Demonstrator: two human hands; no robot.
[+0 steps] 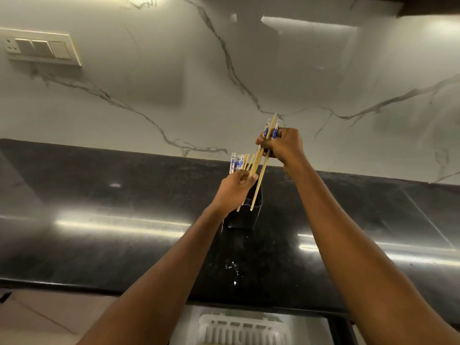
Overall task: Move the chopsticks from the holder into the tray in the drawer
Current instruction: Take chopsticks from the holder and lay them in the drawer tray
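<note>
The right hand (282, 143) is closed around a small bunch of chopsticks (263, 155), lifted clear above the holder (249, 207), their tips slanting down toward it. The left hand (235, 189) grips a second bunch (237, 163) whose blue-patterned tops fan out above the fingers; whether their lower ends sit inside the holder or have left it is hard to tell, since the hand covers that spot. Going by size, the black counter (124, 232) fills the middle of the view under a marble wall (174, 83) with a switch plate (39, 47). At the bottom edge the open drawer (311, 327) shows a white tray (244, 329), cut off by the frame. The dark holder stands on the counter, mostly hidden behind the left wrist. By my reading the task is at its early half: the chopsticks are gathered in both hands, but none lies in the tray as far as can be seen. The carry down and the setting in remain. How many chopsticks there are cannot be counted.
</note>
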